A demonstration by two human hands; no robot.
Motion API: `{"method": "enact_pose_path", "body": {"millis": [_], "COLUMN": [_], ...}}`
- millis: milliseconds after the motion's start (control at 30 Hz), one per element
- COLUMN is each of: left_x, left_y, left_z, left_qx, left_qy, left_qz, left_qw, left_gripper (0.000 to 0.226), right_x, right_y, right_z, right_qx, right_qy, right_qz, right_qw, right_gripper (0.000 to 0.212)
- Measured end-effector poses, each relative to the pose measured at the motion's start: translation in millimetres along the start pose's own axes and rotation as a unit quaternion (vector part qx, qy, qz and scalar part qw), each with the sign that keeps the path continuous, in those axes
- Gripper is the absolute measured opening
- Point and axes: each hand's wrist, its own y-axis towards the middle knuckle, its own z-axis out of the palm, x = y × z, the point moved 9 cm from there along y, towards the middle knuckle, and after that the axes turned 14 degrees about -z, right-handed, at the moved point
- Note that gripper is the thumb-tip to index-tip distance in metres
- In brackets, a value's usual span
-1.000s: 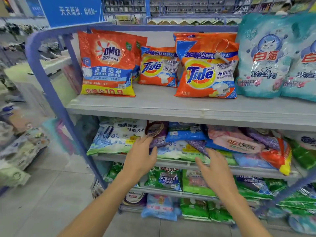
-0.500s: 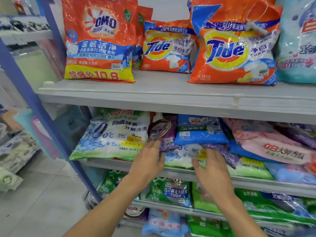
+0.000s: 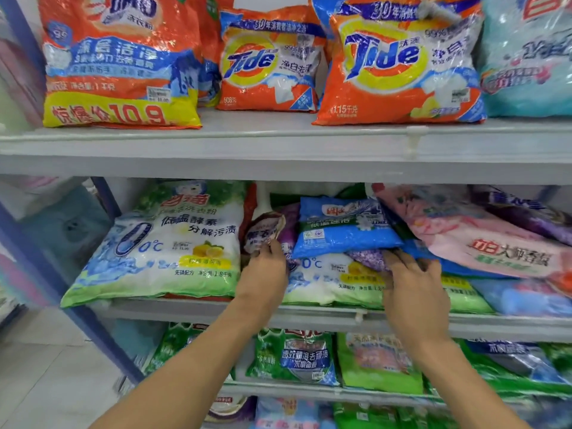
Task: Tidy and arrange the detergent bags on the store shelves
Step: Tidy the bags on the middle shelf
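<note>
The left hand (image 3: 263, 275) has its fingers (image 3: 273, 248) curled, pinching the lower edge of a crumpled purple-and-white plastic pouch (image 3: 263, 232). The right hand (image 3: 414, 289) spreads its fingers (image 3: 394, 257) on a lilac speckled plastic bag (image 3: 366, 260), under a blue plastic bag (image 3: 343, 230); whether they grip is unclear. A white-and-green plastic bag (image 3: 161, 243) lies left of the left fingers, a pink plastic bag (image 3: 483, 243) right of the right ones.

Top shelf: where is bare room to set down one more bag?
A bare patch lies in front of the small Tide bag, between the OMO bag and the large Tide bag. The middle shelf is crowded with piled bags.
</note>
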Motion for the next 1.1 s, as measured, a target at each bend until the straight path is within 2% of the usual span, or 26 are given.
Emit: {"method": "enact_pose_path", "body": {"millis": [100, 233, 333, 367, 500, 600, 667, 733, 767, 800, 833, 900, 967, 1033, 1067, 1100], "left_x": [6, 12, -3, -12, -33, -29, -23, -20, -19, -19, -17, -4, 13, 19, 19, 21], "left_y": [-4, -23, -50, -57, -62, -65, -73, -79, -78, -76, -72, -63, -60, -59, -59, -60], "left_z": [-13, -52, -69, -65, -25, -9, 3, 7, 7, 6, 3, -10, -12, -6, -2, 3], "left_qx": [-0.050, -0.157, -0.208, -0.199, -0.075, -0.013, 0.034, 0.078, 0.091, 0.099, 0.094, 0.022, -0.028, -0.005, 0.015, 0.041], "left_qy": [-0.043, -0.238, -0.236, -0.218, -0.166, -0.182, -0.201, -0.227, -0.251, -0.282, -0.323, -0.385, -0.421, -0.435, -0.426, -0.414], "left_qz": [-0.014, -0.006, 0.034, 0.049, 0.049, 0.055, 0.070, 0.074, 0.068, 0.059, 0.045, -0.016, -0.111, -0.185, -0.215, -0.248], "left_qw": [0.998, 0.958, 0.949, 0.954, 0.982, 0.982, 0.976, 0.968, 0.961, 0.952, 0.941, 0.922, 0.900, 0.881, 0.879, 0.875], "left_gripper": [0.037, 0.029, 0.031, 0.033, 0.039, 0.041, 0.046, 0.058, 0.062, 0.059, 0.051, 0.038, 0.066, 0.101, 0.110, 0.115], "right_x": [-2, -13, -17, -18, -22, -26, -28, -35, -40, -49, -57, -73, -73, -75, -74, -72], "right_y": [3, 7, 3, 0, -27, -58, -73, -80, -80, -80, -80, -72, -67, -65, -67, -68], "right_z": [-3, -10, -24, -30, -53, -44, -32, -23, -17, -5, 4, 15, 24, 29, 26, 25], "right_qx": [-0.015, -0.051, -0.083, -0.095, -0.137, -0.125, -0.116, -0.105, -0.093, -0.086, -0.085, -0.074, -0.024, 0.019, 0.044, 0.065], "right_qy": [0.008, 0.070, 0.106, 0.115, 0.138, 0.136, 0.167, 0.280, 0.362, 0.429, 0.463, 0.456, 0.487, 0.510, 0.511, 0.521], "right_qz": [-0.024, -0.010, -0.012, -0.016, -0.043, -0.047, -0.021, 0.059, 0.123, 0.197, 0.253, 0.341, 0.402, 0.425, 0.434, 0.437], "right_qw": [1.000, 0.996, 0.991, 0.989, 0.980, 0.982, 0.979, 0.952, 0.919, 0.877, 0.845, 0.819, 0.775, 0.748, 0.740, 0.731], "right_gripper": [0.047, 0.032, 0.030, 0.034, 0.040, 0.045, 0.042, 0.022, 0.007, 0.009, 0.021, 0.040, 0.046, 0.047, 0.057, 0.077]}}
